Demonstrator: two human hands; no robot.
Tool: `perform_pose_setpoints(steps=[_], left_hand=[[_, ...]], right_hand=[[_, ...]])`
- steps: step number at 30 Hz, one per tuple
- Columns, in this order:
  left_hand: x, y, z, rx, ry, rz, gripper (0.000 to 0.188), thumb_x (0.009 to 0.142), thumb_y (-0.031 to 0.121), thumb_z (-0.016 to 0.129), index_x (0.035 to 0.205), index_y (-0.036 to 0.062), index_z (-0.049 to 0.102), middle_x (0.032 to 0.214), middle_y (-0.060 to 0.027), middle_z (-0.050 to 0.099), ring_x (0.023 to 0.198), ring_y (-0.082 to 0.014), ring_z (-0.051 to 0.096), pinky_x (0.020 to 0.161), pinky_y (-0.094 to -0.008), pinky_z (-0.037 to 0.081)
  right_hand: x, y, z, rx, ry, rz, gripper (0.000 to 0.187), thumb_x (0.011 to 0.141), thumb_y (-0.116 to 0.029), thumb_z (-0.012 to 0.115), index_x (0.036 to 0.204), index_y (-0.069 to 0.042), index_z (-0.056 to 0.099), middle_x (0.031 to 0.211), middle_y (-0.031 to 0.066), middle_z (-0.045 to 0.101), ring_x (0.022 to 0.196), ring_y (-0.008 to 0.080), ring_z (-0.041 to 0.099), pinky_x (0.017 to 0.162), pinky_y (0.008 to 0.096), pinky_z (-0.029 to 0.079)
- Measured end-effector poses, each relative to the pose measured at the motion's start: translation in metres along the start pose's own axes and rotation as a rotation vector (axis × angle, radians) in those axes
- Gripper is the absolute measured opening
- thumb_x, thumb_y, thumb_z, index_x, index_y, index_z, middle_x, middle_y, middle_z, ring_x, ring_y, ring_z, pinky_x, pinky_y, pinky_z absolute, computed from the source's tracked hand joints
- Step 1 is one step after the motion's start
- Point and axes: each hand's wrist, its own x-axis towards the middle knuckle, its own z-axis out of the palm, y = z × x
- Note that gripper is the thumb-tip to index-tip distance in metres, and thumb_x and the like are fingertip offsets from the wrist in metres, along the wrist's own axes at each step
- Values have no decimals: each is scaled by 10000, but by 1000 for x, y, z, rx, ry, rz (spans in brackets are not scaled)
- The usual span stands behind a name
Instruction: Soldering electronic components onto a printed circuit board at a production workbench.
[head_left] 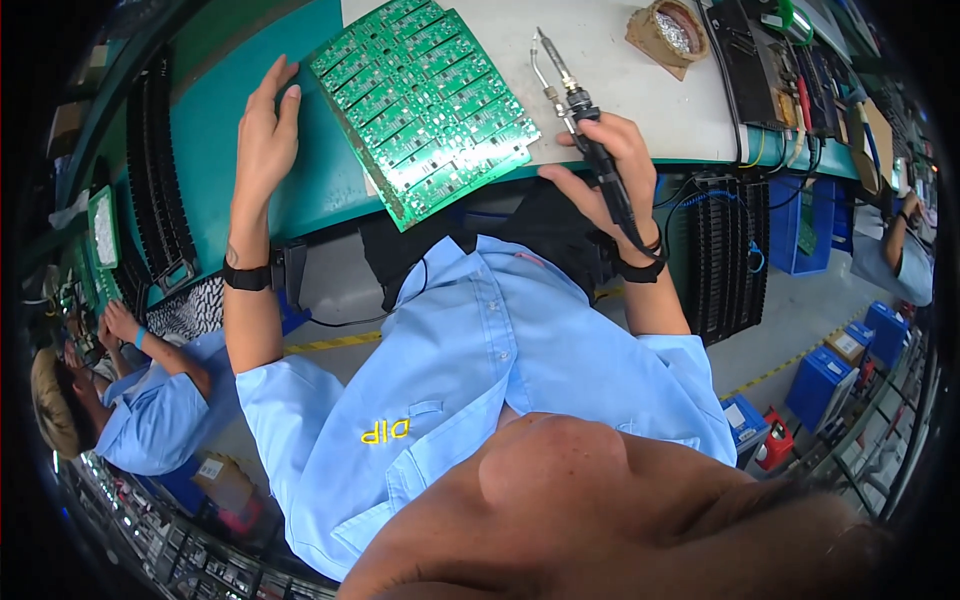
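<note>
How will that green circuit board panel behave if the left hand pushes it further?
The green circuit board panel looks flat and stiff, so it would likely slide as one piece. One corner overhangs the table edge, so it may tip off. The left hand rests beside it.

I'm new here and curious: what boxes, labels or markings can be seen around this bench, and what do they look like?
Blue bins: on the floor at right, boxy, white labels on top.
Cardboard box: lower left floor, brown, white label.
Yellow lettering: small, on the light blue shirt.
Floor tape: yellow stripe under the bench.
</note>
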Motion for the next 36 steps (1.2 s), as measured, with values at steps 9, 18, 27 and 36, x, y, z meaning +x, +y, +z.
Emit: perform_pose_setpoints(steps=[9,18,27,36], left_hand=[[-3,3,4,-82,-30,-38,492,1072,191,518,1531,25,458,1467,-88,619,1324,-308,559,1075,-379,457],[2,-10,13,-79,22,35,484,1066,166,516,1529,30,466,1463,-91,621,1355,-293,535,1095,-373,445],[5,-15,15,-86,43,88,448,1050,124,512,1487,26,518,1437,-88,636,1376,-284,515,1129,-369,423],[5,-19,18,-148,51,45,417,1047,119,508,1452,36,563,1417,-81,648,1371,-275,522,1133,-366,422]], right_hand=[[-1,-9,19,-81,45,-46,702,672,-153,978,1269,-51,622,1156,163,664,1003,275,683,811,342,576],[-1,-6,22,-88,39,-45,705,668,-153,979,1271,-58,625,1166,165,655,991,280,684,807,342,577],[-1,-3,22,-89,39,-48,698,666,-139,976,1267,-59,628,1160,159,653,967,273,685,789,339,577],[0,-5,23,-91,58,-67,689,671,-119,969,1266,-54,629,1164,160,653,954,266,681,777,331,575]])
